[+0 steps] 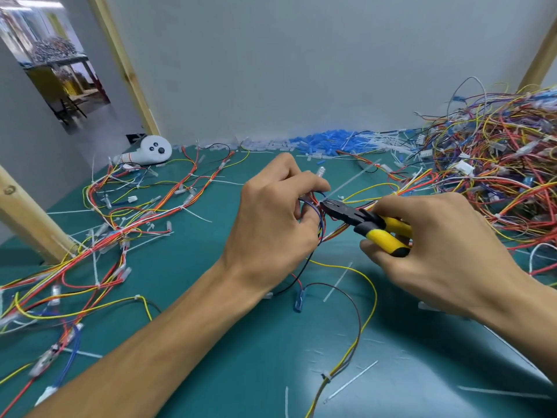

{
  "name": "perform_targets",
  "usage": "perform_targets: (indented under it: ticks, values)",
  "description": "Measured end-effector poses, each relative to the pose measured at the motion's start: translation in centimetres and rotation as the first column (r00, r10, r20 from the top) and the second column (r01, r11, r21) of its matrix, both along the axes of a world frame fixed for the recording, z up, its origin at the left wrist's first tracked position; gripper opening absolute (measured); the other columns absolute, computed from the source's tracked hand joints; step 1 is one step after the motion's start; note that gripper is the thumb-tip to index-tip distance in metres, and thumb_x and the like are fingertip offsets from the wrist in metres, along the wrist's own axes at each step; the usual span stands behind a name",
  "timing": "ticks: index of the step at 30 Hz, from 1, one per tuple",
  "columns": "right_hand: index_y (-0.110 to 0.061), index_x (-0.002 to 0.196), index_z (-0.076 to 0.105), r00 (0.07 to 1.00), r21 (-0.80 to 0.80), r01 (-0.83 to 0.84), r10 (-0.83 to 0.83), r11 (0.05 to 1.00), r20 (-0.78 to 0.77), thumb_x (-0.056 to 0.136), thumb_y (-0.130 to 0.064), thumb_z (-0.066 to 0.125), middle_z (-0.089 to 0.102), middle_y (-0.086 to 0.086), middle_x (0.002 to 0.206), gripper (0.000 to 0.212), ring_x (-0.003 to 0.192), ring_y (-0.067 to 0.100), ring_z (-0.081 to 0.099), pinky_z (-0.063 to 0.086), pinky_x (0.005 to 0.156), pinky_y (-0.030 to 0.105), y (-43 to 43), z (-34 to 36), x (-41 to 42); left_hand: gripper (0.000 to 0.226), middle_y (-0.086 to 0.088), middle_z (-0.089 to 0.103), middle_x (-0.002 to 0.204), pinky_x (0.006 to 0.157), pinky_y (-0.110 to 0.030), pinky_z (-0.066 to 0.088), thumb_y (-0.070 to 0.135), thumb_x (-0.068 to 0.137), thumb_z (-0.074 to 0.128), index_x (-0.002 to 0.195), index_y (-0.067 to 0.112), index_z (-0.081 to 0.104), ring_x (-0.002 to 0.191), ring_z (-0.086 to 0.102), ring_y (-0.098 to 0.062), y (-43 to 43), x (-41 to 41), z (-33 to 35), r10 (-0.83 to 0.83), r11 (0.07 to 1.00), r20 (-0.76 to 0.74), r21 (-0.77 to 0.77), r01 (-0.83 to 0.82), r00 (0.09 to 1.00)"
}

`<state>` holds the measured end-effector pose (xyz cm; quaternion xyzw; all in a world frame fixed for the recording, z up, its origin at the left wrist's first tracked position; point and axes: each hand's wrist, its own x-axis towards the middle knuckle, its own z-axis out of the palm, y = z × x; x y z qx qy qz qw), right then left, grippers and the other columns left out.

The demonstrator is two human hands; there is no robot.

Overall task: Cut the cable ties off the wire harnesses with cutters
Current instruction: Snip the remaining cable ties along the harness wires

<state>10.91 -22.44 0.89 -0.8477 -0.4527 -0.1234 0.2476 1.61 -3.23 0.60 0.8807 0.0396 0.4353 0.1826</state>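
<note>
2 grips busy over the green desk. Left grip curls round a wire harness, bundle held above the surface. Right grip wraps the yellow handles of the cutters; black nose points to 9 o'clock, touching the bundle beside a white cable tie. Harness pile at 2 o'clock; loose harnesses at 9 o'clock.

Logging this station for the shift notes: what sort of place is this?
Most likely a workshop bench for wire harnesses: a green table bears a tangled heap of coloured wires, blue plastic pieces pile along the wall, and the right hand holds yellow-handled cutters to a harness in the left hand.
</note>
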Motion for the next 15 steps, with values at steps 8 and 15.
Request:
perform_targets:
  ticks: [8, 15]
  values:
    - [-0.019, 0.081, 0.07, 0.983, -0.009, -0.018, 0.016, 1.0, -0.18, 0.075, -0.04, 0.067, 0.045, 0.013, 0.056, 0.023, 0.049, 0.02, 0.029, 0.04, 0.042, 0.04, 0.09, -0.04, 0.05, 0.036, -0.002, 0.054, 0.081, 0.06, -0.024, 0.043, -0.012, 0.071, 0.069, 0.095, 0.012, 0.08, 0.06, 0.05, -0.013, -0.31, 0.0, -0.21, -0.049, 0.998, 0.012, -0.031, 0.049, 0.999]
    - [-0.011, 0.071, 0.062, 0.936, 0.105, -0.059, 0.091, 0.993, -0.34, 0.078, -0.035, 0.076, 0.045, 0.017, 0.062, 0.028, 0.055, 0.017, 0.027, 0.028, 0.052, 0.035, 0.2, 0.14, 0.2, 0.037, -0.004, 0.06, 0.082, 0.065, -0.033, 0.05, -0.01, 0.073, 0.066, 0.096, 0.015, 0.08, 0.065, 0.055, -0.014, 0.15, 0.31, -0.34, -0.093, 0.98, 0.003, -0.176, 0.092, 0.996]
